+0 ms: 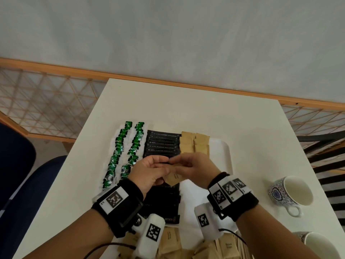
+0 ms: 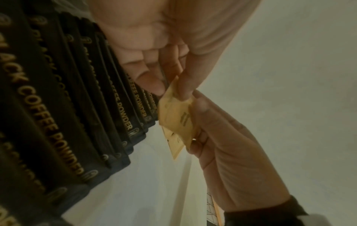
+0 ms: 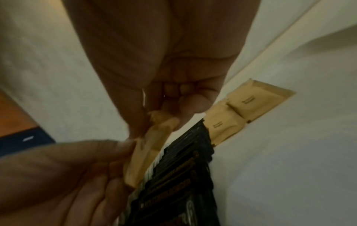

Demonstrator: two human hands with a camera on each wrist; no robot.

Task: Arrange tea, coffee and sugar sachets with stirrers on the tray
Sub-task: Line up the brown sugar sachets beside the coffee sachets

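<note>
Both hands meeting over the tray (image 1: 226, 152)

Left hand (image 1: 149, 171) and right hand (image 1: 194, 168) are pinching brown sugar sachets (image 1: 174, 178) together, coffee sachets (image 1: 162, 144) lying at twelve o'clock.

White table (image 1: 186, 101) stood vs. a pale wall (image 1: 168, 30) w/ wood trim (image 1: 56, 67). Patterned cup (image 1: 291, 191) sat at table's right edge, 2nd cup (image 1: 317, 245) nearer the camera. Blue chair (image 1: 28, 184) at left, lattice floor (image 1: 46, 98) beyond.
</note>
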